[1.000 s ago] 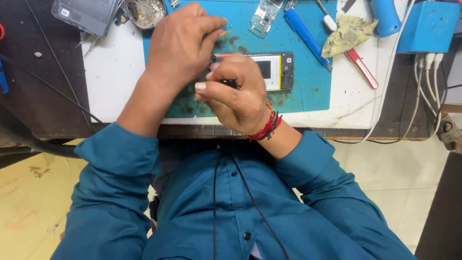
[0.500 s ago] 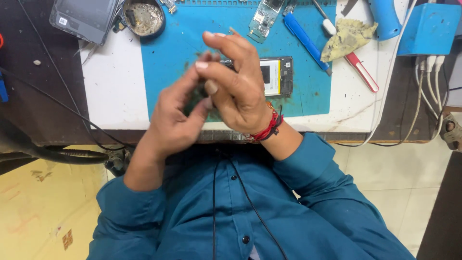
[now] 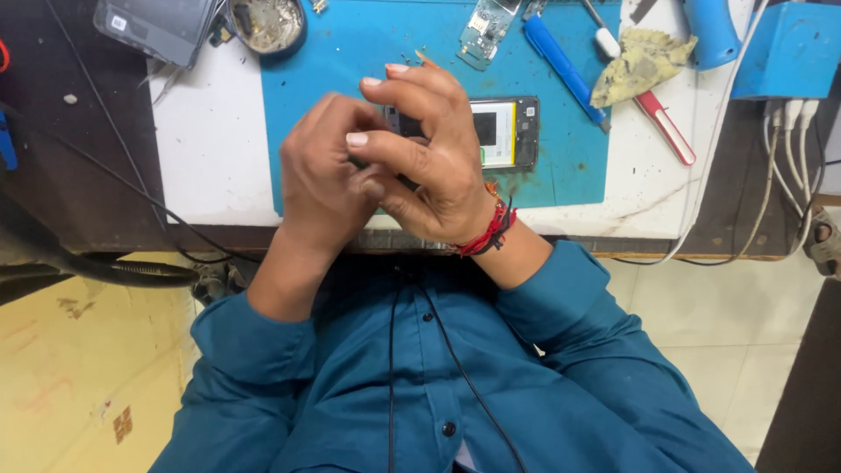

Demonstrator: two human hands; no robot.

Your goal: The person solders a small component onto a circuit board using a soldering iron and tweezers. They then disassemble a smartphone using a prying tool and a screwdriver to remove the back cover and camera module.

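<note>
Looking down from head camera: left hand (image 3: 324, 180) and right hand (image 3: 434, 162) pressed together above near edge of blue mat (image 3: 350, 61), fingers curled round small dark part, barely visible between them. Opened phone (image 3: 504, 131) lying on mat just behind right hand. Blue-handled tool (image 3: 565, 70) farther back.

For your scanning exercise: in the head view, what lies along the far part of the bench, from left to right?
Dark phone → round dish → small circuit board → blue-handled tool → yellowish cloth → red-handled tool → blue box.
</note>
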